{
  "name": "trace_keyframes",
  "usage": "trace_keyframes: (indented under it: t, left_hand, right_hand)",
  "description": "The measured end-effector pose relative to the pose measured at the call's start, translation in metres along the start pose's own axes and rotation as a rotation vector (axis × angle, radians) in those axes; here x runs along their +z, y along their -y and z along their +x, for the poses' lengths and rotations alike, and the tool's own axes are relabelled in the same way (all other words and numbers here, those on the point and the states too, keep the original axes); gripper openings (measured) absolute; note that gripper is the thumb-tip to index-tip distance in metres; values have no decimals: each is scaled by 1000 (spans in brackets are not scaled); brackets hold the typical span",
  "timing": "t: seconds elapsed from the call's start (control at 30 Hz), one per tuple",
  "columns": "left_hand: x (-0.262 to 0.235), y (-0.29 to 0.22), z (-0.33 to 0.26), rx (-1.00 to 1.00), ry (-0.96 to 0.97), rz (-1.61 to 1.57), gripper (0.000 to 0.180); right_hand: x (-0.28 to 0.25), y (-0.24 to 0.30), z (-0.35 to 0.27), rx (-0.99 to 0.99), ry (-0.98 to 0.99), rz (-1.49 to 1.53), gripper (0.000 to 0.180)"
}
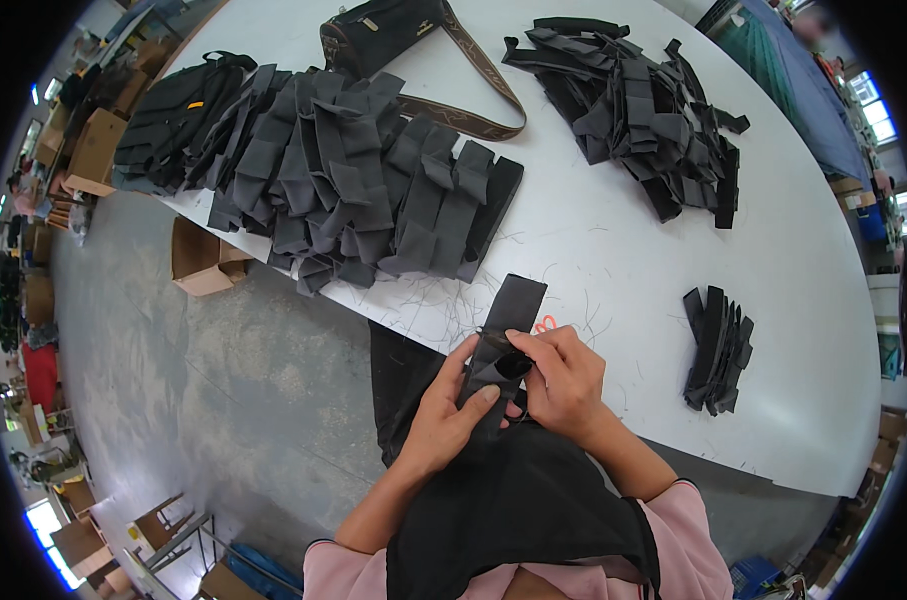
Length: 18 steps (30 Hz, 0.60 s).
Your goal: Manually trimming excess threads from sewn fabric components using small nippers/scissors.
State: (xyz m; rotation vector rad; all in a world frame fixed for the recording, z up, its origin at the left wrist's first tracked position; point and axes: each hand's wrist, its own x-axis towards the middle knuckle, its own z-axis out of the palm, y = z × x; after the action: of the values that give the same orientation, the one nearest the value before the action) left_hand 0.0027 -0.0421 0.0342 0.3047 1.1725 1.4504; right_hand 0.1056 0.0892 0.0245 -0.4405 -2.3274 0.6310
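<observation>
1. The person's pink sleeves (673, 530) come in from the lower edge, with a black apron (513, 520) spread between the forearms.
2. The left hand (443, 415) has its grip clamped on the near end of a black fabric strip (508, 320), fingers wrapped around its left side.
3. The right hand (563, 380) has its grip pinched together on a fold of the same strip, thumb and fingers pressing at its middle.
4. The strip is held over the near edge of the white worktop (623, 270), its far end lying flat on it. Something small and orange (545, 324) shows just beside the strip, partly hidden by the right hand.
5. To the right lies a small stack of black pieces (715, 348), well apart from the hands.
6. Farther off sits a wide heap of folded grey-black pieces (363, 180), and a looser black pile (643, 110) to the far right.
7. At the far edge rests a dark bag with a brown patterned strap (463, 100).
</observation>
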Motion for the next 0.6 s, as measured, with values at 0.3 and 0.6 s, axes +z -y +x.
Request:
trace_keyframes:
  t: [0.3, 0.6]
  left_hand:
    - [-2, 5, 4, 67, -50, 47, 57]
    - [-34, -9, 32, 13, -98, -448, 42]
  right_hand:
    - [5, 4, -1, 118, -27, 144, 35]
    - [-2, -10, -3, 689, 57, 653, 22]
